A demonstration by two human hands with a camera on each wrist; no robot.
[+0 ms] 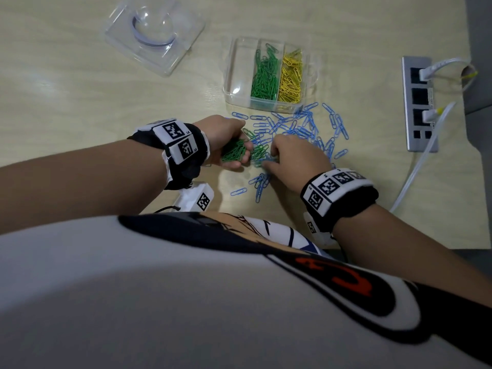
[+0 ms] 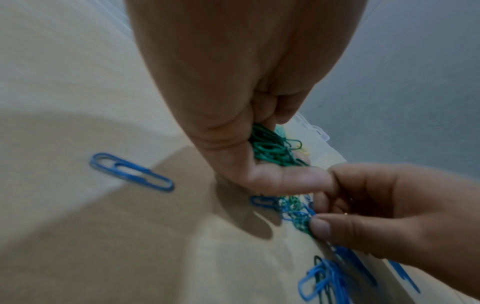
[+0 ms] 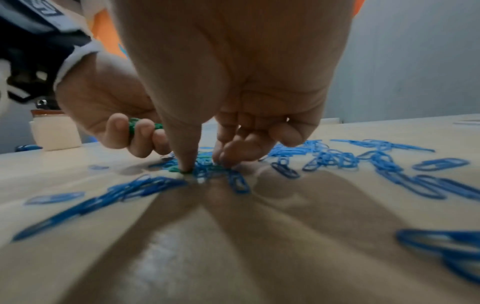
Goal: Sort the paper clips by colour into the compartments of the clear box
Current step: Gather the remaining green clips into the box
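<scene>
The left hand (image 1: 229, 139) is cupped around a bunch of green paper clips (image 1: 234, 153), while the right hand (image 1: 295, 161) just beside it pinches at mixed green and blue clips (image 1: 262, 155) on the pale surface (image 1: 106, 102). Beyond lies a scatter of blue paper clips (image 1: 306, 126), then the clear box (image 1: 235, 75), with green in its middle compartment and yellow in its right one.

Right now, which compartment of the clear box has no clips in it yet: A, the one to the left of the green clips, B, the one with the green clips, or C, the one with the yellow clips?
A: in the clear box, the left compartment holds nothing, beside the green clips and yellow clips.
</scene>
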